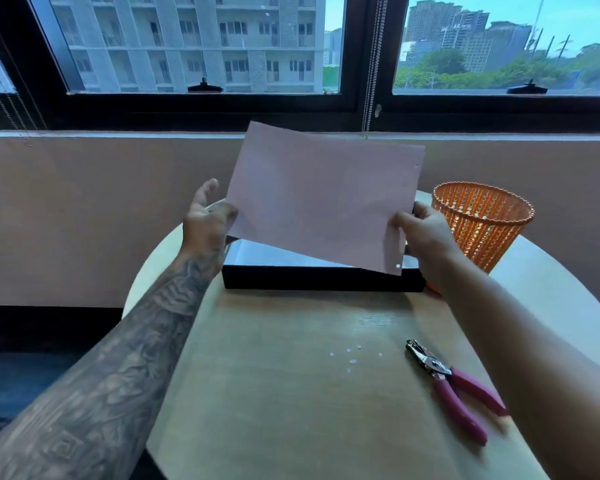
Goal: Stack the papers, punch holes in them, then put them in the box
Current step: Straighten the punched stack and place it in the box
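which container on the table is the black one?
The box, low and rectangular, under the held papers. The basket is orange mesh.

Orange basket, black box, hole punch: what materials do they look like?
Orange basket: likely moulded plastic, glossy open lattice that light shines through. Black box: probably cardboard or rigid board, smooth dark walls with a pale inside; hard to tell. Hole punch: shiny metal head, pink handles that look plastic or rubber coated.

soft daylight from the window point(194, 43) — dim bluish foreground, wide-angle bending at edges, slight blur.
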`<state>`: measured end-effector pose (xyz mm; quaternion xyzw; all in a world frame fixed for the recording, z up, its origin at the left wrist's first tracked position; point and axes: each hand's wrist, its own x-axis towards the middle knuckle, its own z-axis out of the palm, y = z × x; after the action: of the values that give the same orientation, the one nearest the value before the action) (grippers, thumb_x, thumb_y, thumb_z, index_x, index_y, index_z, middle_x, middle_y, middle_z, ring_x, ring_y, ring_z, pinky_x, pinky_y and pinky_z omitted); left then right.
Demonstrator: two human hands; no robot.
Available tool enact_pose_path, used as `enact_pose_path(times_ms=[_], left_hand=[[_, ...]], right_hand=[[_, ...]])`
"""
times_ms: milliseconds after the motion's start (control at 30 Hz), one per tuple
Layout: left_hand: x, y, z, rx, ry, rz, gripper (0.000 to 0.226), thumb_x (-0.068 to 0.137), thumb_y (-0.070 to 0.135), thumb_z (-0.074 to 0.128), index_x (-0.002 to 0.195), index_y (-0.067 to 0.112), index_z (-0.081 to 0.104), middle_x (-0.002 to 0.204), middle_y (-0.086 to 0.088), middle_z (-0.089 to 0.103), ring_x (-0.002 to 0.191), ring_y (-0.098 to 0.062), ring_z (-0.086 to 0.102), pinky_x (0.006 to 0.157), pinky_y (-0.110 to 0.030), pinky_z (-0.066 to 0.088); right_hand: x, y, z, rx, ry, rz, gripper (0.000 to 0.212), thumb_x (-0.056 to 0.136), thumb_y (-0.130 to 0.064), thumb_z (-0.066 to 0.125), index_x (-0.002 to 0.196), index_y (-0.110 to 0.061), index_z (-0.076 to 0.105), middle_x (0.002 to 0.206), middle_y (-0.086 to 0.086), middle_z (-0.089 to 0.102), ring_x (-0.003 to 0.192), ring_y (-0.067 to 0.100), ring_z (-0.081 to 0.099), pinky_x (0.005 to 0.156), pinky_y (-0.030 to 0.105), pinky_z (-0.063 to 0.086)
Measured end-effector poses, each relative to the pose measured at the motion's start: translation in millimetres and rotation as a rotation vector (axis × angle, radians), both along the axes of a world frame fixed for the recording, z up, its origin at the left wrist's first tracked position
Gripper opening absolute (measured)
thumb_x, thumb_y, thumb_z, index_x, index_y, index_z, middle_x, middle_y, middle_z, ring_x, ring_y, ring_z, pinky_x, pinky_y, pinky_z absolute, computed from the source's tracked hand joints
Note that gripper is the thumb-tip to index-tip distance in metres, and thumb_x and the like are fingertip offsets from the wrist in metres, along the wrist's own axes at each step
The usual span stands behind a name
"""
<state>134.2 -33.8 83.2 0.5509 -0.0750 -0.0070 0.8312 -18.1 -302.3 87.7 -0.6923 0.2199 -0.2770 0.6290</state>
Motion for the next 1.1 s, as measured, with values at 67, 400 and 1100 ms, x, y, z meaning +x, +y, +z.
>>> enact_pose_path(times_ms=[67, 400, 1100], left_hand=[[10, -1, -4, 0.207, -0.109, -0.071, 0.050, 0.082, -0.009, 0.055, 0.118, 0.024, 0.065, 0.089, -0.005, 0.071, 0.062, -0.014, 0.061, 0.055, -0.022, 0.050], [32, -31, -34, 1.008, -0.195, -0.215, 0.042, 0.096, 0.020, 0.063, 0.136, 0.009, 0.058, 0.141, -0.006, 0.058, 0.128, -0.020, 0.053, 0.106, -0.035, 0.044], [41, -40, -54, 1.340, -0.381, -0.102, 0.041, 0.096, 0.042, 0.058, 0.125, 0.014, 0.065, 0.151, -0.004, 0.045, 0.137, -0.028, 0.044, 0.109, -0.039, 0.039]], right_hand=[[15, -11, -1, -0.056, 0.036, -0.032, 0.018, 0.087, -0.003, 0.056, 0.093, -0.015, 0.067, 0.093, 0.012, 0.071, 0.081, 0.028, 0.069, 0.073, 0.044, 0.057], [67, -38, -42, -0.494, 0.244, -0.154, 0.018, 0.089, -0.007, 0.059, 0.101, -0.012, 0.072, 0.100, 0.009, 0.072, 0.084, 0.022, 0.063, 0.071, 0.029, 0.046], [56, -22, -55, -0.877, 0.347, -0.035, 0.022, 0.092, -0.033, 0.061, 0.108, -0.021, 0.071, 0.133, 0.001, 0.059, 0.126, 0.023, 0.049, 0.101, 0.044, 0.044]])
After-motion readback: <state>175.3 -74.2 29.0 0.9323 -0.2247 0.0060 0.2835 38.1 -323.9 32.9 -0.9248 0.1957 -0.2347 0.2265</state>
